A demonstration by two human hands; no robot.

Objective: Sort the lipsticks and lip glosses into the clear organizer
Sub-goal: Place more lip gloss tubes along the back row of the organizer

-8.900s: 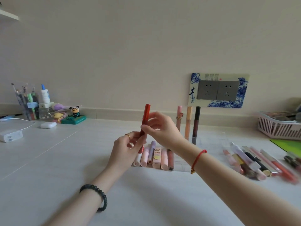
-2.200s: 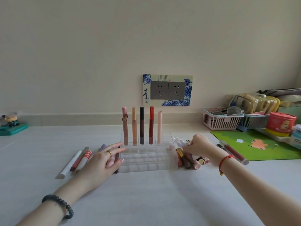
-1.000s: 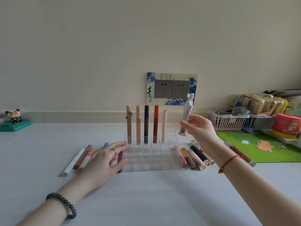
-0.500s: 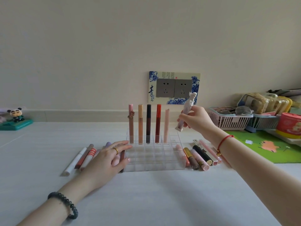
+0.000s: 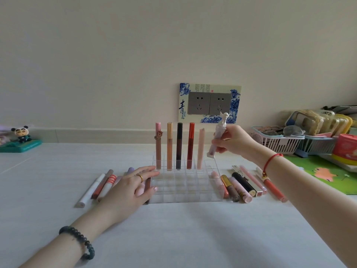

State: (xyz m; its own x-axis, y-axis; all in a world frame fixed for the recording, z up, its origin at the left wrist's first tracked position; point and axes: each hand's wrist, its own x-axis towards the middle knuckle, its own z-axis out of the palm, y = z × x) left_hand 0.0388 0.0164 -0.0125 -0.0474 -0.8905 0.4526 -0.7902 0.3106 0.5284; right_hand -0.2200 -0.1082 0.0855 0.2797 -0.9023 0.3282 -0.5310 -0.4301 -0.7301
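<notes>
Lowered now, the gloss [image 5: 220, 128] hangs tilted over the organizer's [image 5: 183, 199] back-right cell, pinched by the right hand [image 5: 234, 142], while the left hand [image 5: 131, 188] lies flat at its left wall; so tilted, it may snag a divider or topple the neighbouring pink tube [image 5: 201, 149].

The white table [image 5: 173, 238] carries the clear organizer [image 5: 183, 199] mid-table, with lip tubes [image 5: 243, 185] lying flat on either side. A green mat [image 5: 328, 176] and a pink basket [image 5: 278, 146] sit by the right edge, a panda figure [image 5: 20, 139] by the far left edge.
</notes>
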